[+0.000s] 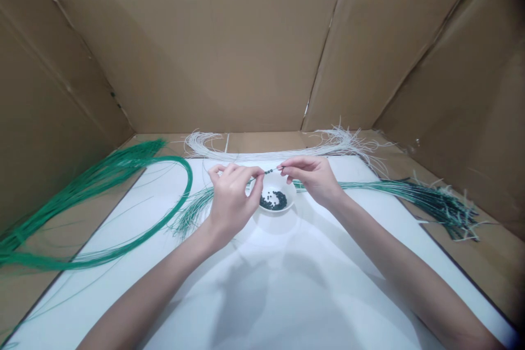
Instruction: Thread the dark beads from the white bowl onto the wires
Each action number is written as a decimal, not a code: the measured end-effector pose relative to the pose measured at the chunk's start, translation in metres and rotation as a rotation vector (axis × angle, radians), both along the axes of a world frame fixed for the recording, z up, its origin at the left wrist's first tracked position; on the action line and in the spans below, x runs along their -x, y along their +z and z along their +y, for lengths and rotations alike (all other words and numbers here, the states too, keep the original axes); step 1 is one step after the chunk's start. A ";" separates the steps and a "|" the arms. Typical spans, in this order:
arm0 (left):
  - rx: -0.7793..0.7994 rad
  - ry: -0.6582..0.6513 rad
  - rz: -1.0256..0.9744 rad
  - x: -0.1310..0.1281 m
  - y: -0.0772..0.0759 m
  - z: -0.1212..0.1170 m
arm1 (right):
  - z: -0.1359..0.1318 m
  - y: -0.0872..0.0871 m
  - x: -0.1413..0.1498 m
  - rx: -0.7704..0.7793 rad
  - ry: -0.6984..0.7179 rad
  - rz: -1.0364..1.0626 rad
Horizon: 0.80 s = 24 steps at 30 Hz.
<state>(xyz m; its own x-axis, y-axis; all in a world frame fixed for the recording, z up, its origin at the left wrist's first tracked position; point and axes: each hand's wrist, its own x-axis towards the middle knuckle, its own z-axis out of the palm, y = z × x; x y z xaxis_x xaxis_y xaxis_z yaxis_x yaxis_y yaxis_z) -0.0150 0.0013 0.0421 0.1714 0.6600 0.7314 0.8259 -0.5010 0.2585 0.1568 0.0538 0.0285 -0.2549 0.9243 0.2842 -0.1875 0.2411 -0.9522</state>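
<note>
Several small dark beads (268, 171) sit in a row on a thin strand stretched between my two hands. The thumb and index finger of my left hand (235, 194) pinch the strand at the left end of the beads. At its other end, my right hand (312, 176) holds it in a closed pinch; whether this end is wire or cord I cannot tell. Just below the hands stands a white bowl (294, 197), with loose dark beads (279, 202) spread over its bottom. My left thumb overlaps the bowl's left side.
A big loop of green strands (172, 213) lies at the left. Behind the bowl, white strands (262, 155) stretch across the table's far edge. A green bundle with dark ends (435, 202) reaches right. Cardboard walls (197, 60) enclose the white table (262, 295).
</note>
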 end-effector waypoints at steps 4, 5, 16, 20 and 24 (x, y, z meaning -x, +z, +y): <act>-0.001 -0.007 0.021 0.001 0.000 0.000 | 0.000 0.001 0.000 -0.031 -0.025 -0.029; -0.002 -0.008 0.022 0.001 0.000 0.000 | 0.000 0.000 0.001 -0.024 -0.023 -0.020; 0.032 -0.005 0.004 0.000 -0.003 0.000 | 0.000 -0.004 0.004 0.094 0.031 0.084; 0.028 -0.010 0.009 0.000 -0.003 0.000 | -0.001 -0.004 0.004 0.121 0.043 0.113; 0.038 -0.013 0.010 -0.001 -0.004 0.000 | -0.002 -0.002 0.004 0.063 0.032 0.107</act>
